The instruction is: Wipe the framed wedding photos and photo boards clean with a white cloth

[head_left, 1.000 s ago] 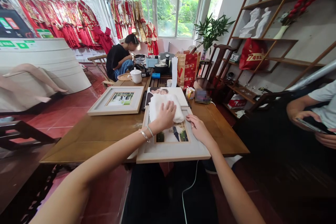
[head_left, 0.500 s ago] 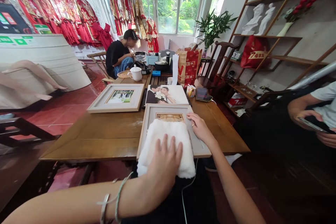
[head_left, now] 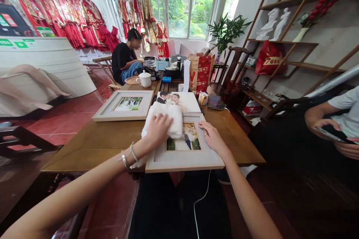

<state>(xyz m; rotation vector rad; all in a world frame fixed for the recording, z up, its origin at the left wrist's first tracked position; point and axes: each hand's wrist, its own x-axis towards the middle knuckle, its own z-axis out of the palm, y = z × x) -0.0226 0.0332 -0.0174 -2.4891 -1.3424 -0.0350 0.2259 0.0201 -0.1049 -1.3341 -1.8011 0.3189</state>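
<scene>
A pale framed photo (head_left: 185, 158) lies flat at the near edge of the wooden table (head_left: 106, 142), overhanging it a little. My left hand (head_left: 157, 130) presses a white fluffy cloth (head_left: 168, 115) onto the frame's upper left part, fingers curled over the cloth. My right hand (head_left: 213, 137) rests flat on the frame's right border, fingers spread, a ring on one finger. The picture inside the frame shows below and right of the cloth.
A second framed photo (head_left: 125, 105) and an unframed print (head_left: 182, 101) lie farther back. A teapot (head_left: 144, 79), boxes and a red bag (head_left: 201, 70) stand beyond. One person sits at the far end; another person's hands (head_left: 325, 125) hold a phone at right. A white cable (head_left: 200, 201) hangs below.
My left hand slid the cloth from the frame's top down to its near edge, then back up toward the upper left. My right hand stayed on the right border.
</scene>
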